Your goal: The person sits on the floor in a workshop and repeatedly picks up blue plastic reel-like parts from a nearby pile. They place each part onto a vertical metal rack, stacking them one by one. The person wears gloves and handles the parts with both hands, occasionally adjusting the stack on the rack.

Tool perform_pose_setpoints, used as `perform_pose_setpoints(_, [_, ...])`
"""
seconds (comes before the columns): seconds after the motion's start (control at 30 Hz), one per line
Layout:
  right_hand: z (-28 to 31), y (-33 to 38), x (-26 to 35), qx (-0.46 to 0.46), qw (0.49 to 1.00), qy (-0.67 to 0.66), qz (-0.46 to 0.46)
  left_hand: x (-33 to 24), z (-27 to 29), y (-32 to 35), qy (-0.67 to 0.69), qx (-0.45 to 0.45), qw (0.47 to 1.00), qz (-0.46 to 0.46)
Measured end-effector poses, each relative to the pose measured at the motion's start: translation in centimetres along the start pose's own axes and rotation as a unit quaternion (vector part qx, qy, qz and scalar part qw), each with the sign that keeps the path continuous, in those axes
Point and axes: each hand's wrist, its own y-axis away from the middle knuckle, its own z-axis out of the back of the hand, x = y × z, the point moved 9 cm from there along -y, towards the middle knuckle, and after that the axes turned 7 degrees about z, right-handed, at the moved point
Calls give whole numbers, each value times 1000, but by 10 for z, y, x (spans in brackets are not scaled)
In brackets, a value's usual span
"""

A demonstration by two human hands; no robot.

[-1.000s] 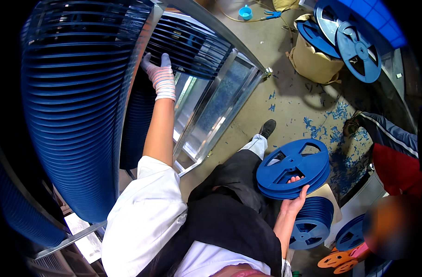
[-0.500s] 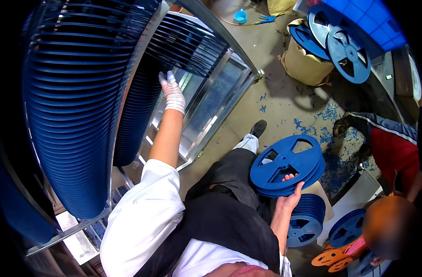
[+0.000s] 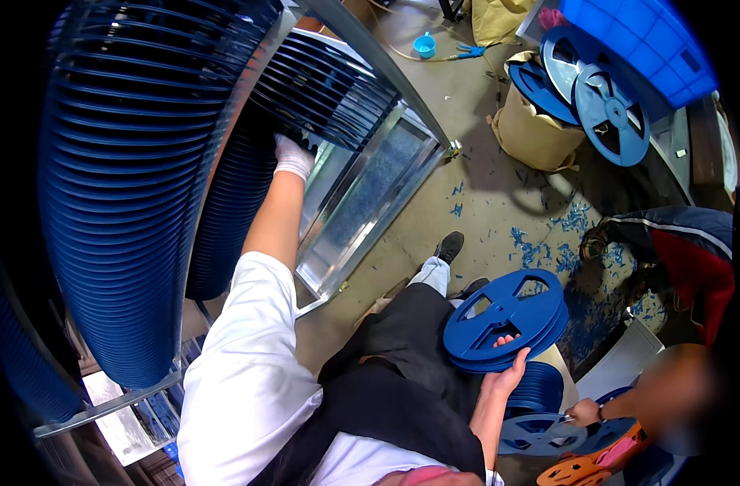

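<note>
My right hand (image 3: pixel 506 374), bare, grips a small stack of blue plastic reels (image 3: pixel 502 318) by the rim, with its fingertips showing through a cutout. The stack is tilted in front of my right leg. My left hand (image 3: pixel 293 159), in a pale glove, reaches into a metal rack (image 3: pixel 423 182). It is at the end of a row of dark blue reels (image 3: pixel 232 206), just below another row of reels (image 3: pixel 321 89). Its fingers are mostly hidden in the dark gap, so whether they hold a reel cannot be seen.
A long row of blue reels (image 3: pixel 143 243) fills the left side. More reels (image 3: pixel 534 387) stand below my right hand, where another person's hand (image 3: pixel 582 413) touches one. A paper sack (image 3: pixel 532 130) holds reels. Blue scraps (image 3: pixel 573 219) litter the floor.
My left hand has gone deeper into the rack and its fingers have dropped out of sight. The reels in my right hand sit slightly lower in view. Another person's hand has reached the lower reels.
</note>
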Motion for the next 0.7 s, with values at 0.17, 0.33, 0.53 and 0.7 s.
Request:
perform_pose_setpoints(0.17, [7,-7,-17,-32,997,44,-57,0,4,-35,569,363,532,511])
perform_pose_setpoints(0.33, [-13,-5,-29,-49,996,46,-63,22,-119,26,835,103,-60,538])
perform_pose_setpoints(0.53, [-48,-8,-38,3,996,55,-75,12,-98,16,868,118,-67,477])
perform_pose_setpoints(0.7, [-70,-5,-40,12,996,60,-70,15,-103,25,896,128,-71,420])
